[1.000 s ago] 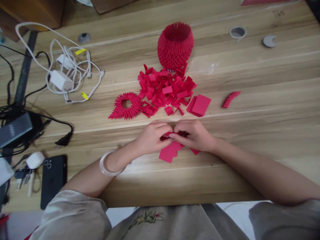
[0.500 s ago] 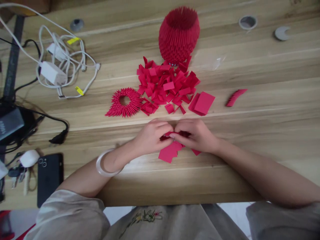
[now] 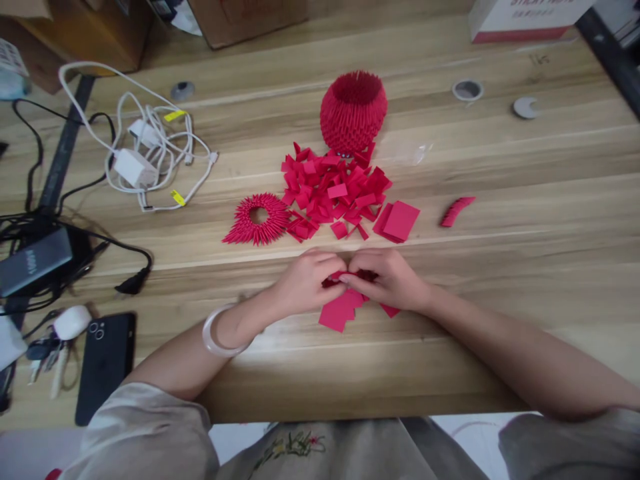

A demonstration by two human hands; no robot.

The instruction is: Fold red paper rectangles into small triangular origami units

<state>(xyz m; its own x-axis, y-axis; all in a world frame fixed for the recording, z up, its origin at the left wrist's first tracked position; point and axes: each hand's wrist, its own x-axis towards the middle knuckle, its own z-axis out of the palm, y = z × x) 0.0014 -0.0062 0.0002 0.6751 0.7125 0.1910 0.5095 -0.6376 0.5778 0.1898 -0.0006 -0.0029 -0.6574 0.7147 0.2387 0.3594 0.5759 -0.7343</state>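
My left hand (image 3: 311,281) and my right hand (image 3: 387,279) meet at the middle of the table, fingers pinched together on a small piece of red paper (image 3: 338,275). Its exact fold is mostly hidden by the fingers. Beneath the hands lie flat red paper slips (image 3: 340,313). Just beyond them spreads a pile of small red paper pieces (image 3: 337,190), many of them folded. A stack of red paper (image 3: 400,221) sits right of the pile. To its left is a spiky red paper ring (image 3: 259,215), and behind it stands a round red folded-paper vase (image 3: 354,113).
A short curved row of red folded pieces (image 3: 456,211) lies to the right. On the left are tangled white cables (image 3: 165,147), a black plug (image 3: 133,281), a black phone (image 3: 106,367) and keys (image 3: 44,350). Cardboard boxes (image 3: 250,20) and a white box (image 3: 530,19) stand at the back.
The camera view has tilted up, so more of the table's back and its boxes show. Both hands keep their pinch on the red paper, almost unmoved.
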